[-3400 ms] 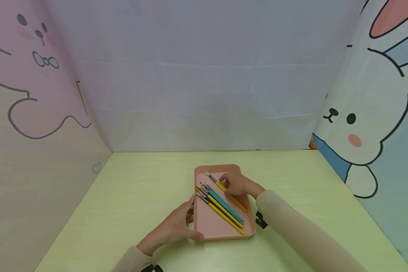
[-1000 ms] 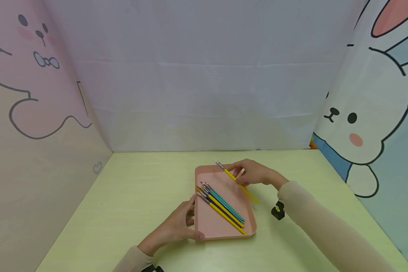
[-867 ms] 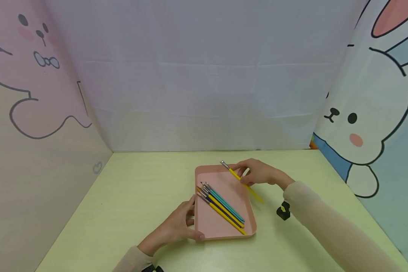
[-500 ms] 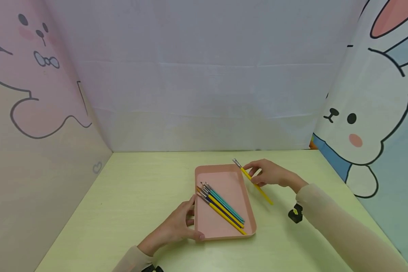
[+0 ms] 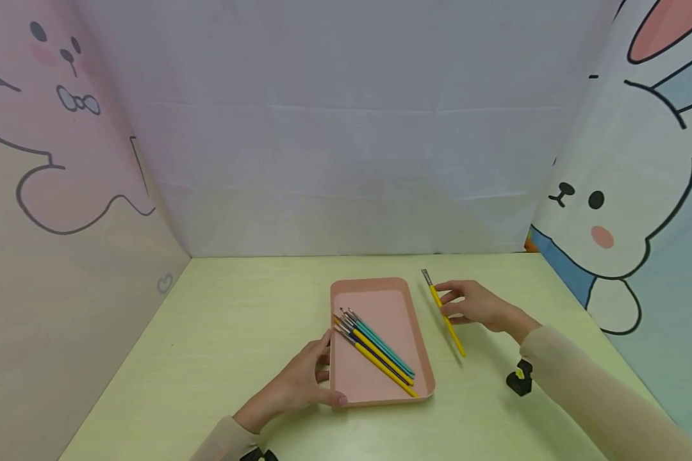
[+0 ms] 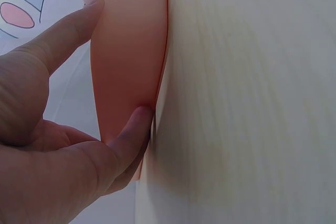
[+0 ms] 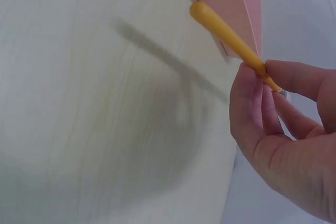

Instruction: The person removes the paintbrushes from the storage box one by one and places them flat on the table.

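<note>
1. The right hand (image 5: 471, 303) pinched a yellow-handled flat paintbrush (image 5: 452, 333) between thumb and fingertips, partway along its handle; the right wrist view showed the butt end free and a shadow apart from it, so the brush was held above the table.
2. That brush was outside the tray, just beyond its right wall, with the metal ferrule and bristles pointing away from the person and the handle slanting back toward them. The grip looked light; if the fingers loosened or the butt struck the tabletop, the round handle could have twisted, dropped or rolled.
3. The left hand (image 5: 300, 378) held the pink rectangular tray (image 5: 352, 379) at its near left corner, thumb at the near end and fingers along the left wall. A hard push or tug there could have slid the tray or set its contents rolling.
4. Inside the tray, slim paintbrushes lay in a slanting bundle, among them turquoise handles (image 5: 387, 346) and a yellow handle (image 5: 385, 371) on the near side, with dark blue between. Because they lay close together, a jolt could have spread them.
5. Under everything was the pale yellow-green table (image 5: 236, 320); beyond stood a whitish backdrop (image 5: 346, 128), with a cartoon rabbit (image 5: 623, 237) on the right-hand panel.
</note>
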{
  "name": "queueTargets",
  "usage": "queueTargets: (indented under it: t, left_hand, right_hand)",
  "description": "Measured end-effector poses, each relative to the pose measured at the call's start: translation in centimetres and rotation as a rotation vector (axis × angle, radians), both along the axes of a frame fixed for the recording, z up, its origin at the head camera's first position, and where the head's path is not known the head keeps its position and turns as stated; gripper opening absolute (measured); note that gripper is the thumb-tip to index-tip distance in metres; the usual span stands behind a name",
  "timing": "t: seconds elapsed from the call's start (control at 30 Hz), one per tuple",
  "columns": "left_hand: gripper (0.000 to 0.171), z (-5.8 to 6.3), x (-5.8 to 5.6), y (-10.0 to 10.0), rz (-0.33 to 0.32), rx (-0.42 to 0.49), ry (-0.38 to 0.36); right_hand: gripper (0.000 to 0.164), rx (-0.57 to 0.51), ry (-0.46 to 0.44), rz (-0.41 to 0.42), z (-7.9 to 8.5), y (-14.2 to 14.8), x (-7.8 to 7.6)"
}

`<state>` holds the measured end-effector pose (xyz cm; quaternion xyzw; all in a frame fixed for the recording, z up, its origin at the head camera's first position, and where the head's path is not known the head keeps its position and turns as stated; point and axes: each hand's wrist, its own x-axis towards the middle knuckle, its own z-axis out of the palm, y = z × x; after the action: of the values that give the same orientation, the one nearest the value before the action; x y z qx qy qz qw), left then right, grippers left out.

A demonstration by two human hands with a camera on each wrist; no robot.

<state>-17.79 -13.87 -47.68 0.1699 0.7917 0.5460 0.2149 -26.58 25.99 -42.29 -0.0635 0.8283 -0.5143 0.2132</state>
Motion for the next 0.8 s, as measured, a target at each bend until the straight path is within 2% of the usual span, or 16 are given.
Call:
queueTargets:
  t: [0.13,0.33,0.63,0.8]
  left_hand:
    - [0.131,0.0,0.0,0.0,-0.002,0.005,0.004]
    - [0.131,0.0,0.0,-0.1,0.004,-0.013,0.01]
    - [0.13,0.1,-0.1,0.0,0.007,-0.029,0.013]
    - [0.131,0.1,-0.1,0.0,0.002,-0.008,0.001]
  right_hand:
    - [0.063,-0.038,-0.04,-0.057,-0.5,0.5,0.4]
    - [0.062,-0.037,-0.085,-0.104,-1.4,0.8,1.0]
    - [0.063,-0.022,-0.092,-0.137,-2.6,0.5,1.3]
    - [0.063,-0.004,-0.099,-0.16,-2.9,0.0,1.3]
